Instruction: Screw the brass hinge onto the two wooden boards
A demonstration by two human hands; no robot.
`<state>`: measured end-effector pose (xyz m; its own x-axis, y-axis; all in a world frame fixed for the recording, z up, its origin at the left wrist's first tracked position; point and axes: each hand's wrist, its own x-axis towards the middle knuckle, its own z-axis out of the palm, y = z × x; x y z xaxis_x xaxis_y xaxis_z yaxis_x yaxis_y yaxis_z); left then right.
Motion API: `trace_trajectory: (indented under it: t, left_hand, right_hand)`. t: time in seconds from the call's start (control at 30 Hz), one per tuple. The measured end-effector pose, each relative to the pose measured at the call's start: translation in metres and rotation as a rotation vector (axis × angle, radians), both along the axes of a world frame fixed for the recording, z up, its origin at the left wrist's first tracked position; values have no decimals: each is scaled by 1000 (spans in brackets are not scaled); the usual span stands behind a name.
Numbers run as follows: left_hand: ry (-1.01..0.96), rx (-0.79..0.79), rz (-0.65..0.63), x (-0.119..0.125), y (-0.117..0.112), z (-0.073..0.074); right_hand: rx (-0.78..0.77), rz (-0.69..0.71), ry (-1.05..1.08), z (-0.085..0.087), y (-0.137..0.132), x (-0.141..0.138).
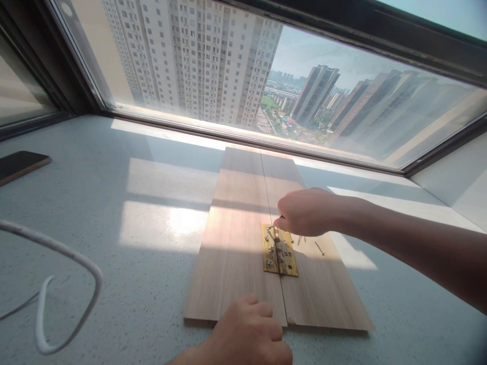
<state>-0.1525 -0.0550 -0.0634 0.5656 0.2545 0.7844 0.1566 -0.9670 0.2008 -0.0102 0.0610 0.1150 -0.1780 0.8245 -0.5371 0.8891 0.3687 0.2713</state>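
Two pale wooden boards [232, 243] lie side by side on the counter, with a narrow seam between them. A brass hinge [279, 251] spans the seam, and several screws stand in its holes. My right hand [304, 212] is closed at the hinge's far end around what looks like a screwdriver [282, 218], mostly hidden by the fingers. Loose screws [319, 248] lie on the right board beside the hinge. At the near edge of the left board is my left hand [249, 329], fingers curled; whatever is under them is hidden.
A white cable [68, 243] loops over the speckled counter [144, 294] at the left. Farther left lies a dark flat object [23, 165], perhaps a phone. The window frame [243, 144] runs just behind the boards' far ends.
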Motion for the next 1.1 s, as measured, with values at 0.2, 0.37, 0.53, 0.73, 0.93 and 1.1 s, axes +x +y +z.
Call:
trace_trajectory:
  t: [0.2,0.37,0.53,0.73,0.93,1.1]
  left_hand:
    - [-50,-16,-14,1,-1,0]
    - [-58,-15,-19,1,0,-1]
    - [-89,-23,-19,1,-1,-1]
    - [-68,-5,-2,3,0,-3]
    - [-71,-17,-2,2,0,-4]
    - [-71,-14,-7,3,1,-4]
  right_hand:
    - [-91,139,-96,3,0,-16]
    - [-4,351,-71,0,-8,-13]
    - [294,-135,361,-21,-18,8]
    - [481,-583,1779,-82,-31,2]
    - [388,-582,2068,-101,-26,2]
    - [148,-588,2019,-86,-10,16]
